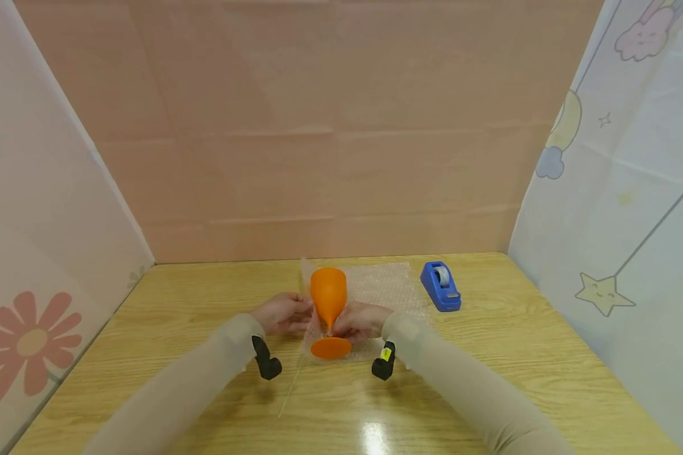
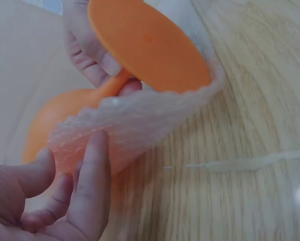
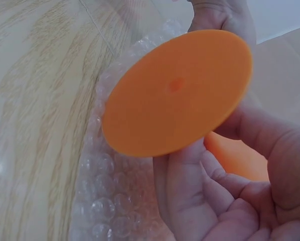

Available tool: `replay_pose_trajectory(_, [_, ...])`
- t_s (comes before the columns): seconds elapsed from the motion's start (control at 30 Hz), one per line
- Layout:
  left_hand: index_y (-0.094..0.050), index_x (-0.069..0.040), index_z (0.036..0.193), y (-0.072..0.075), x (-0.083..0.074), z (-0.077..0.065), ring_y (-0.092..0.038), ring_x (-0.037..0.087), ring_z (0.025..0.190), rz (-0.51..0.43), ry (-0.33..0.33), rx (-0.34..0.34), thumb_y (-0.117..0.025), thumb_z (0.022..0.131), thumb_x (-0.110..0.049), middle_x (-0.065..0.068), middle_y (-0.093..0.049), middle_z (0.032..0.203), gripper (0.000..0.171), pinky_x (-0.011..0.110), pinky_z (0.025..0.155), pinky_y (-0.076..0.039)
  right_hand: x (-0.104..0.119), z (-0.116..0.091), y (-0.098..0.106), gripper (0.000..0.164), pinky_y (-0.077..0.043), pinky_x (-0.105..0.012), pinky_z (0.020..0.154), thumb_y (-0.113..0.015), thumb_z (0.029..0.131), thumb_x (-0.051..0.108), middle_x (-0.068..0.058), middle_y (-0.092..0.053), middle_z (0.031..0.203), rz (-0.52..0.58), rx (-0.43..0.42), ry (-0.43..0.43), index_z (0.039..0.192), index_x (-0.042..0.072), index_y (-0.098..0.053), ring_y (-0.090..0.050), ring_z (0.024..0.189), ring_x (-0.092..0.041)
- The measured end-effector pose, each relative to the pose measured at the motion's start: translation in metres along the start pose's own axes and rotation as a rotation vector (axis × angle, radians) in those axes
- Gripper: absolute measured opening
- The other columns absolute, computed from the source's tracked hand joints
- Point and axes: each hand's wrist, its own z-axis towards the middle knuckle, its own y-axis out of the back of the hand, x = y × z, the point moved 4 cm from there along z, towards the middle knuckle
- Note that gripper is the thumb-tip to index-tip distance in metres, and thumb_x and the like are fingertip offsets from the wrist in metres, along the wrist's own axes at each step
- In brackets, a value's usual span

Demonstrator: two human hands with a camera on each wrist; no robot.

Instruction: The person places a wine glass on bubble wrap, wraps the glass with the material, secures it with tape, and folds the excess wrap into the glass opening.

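Observation:
An orange goblet [image 1: 328, 291] lies along a sheet of bubble wrap [image 1: 388, 278], its round base [image 3: 177, 93] toward the person. My right hand [image 1: 363, 319] grips the goblet by its thin stem, thumb and fingers just behind the base. On the goblet's left side, my left hand [image 1: 284, 313] has its fingers against a raised edge of the wrap. In the left wrist view, this wrap edge [image 2: 135, 120] stands up beside the cup and base, with an extended finger [image 2: 92, 175] pressed to its outside. The wrap partly hides the cup there.
A blue tape dispenser [image 1: 441, 287] with a roll of tape stands to the right of the wrap on the wooden table [image 1: 205, 291]. A thin pale strip [image 1: 289, 388] lies in front of the wrap. Cloth-covered walls rise at the back and both sides.

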Motion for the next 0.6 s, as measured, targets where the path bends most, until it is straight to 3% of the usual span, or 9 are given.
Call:
replay_pose_trajectory(0.23, [-0.046,0.002,0.128,-0.001,0.001,0.007,-0.057,0.021,0.085,0.039,-0.003,-0.051,-0.055,0.099,-0.018,0.011,-0.058,0.101,0.037,0.029,0.077,-0.056,-0.001,0.0,0.001,0.01,-0.055,-0.021,0.066,-0.063,0.088,0.006,-0.002,-0.066,0.076,0.003,0.002,-0.011,0.089,-0.002,-0.069,-0.061,0.07,-0.01])
replay_pose_trajectory(0.37, [-0.041,0.002,0.132,-0.004,0.001,0.008,-0.057,0.02,0.085,0.042,-0.01,-0.027,-0.056,0.098,-0.022,0.011,-0.057,0.102,0.044,0.028,0.077,-0.055,-0.001,0.001,0.001,0.011,-0.055,-0.021,0.066,-0.063,0.088,0.006,-0.002,-0.066,0.077,-0.002,-0.002,-0.014,0.09,-0.002,-0.07,-0.061,0.07,-0.01])
replay_pose_trajectory(0.6, [-0.046,0.003,0.125,-0.011,-0.003,0.008,-0.062,0.017,0.079,0.075,-0.025,0.042,-0.058,0.097,-0.032,0.009,-0.062,0.097,0.046,0.026,0.074,-0.057,0.0,0.002,0.001,0.011,-0.054,-0.021,0.067,-0.063,0.087,0.005,-0.001,-0.065,0.076,0.009,0.012,-0.002,0.091,-0.002,-0.07,-0.059,0.07,-0.01])
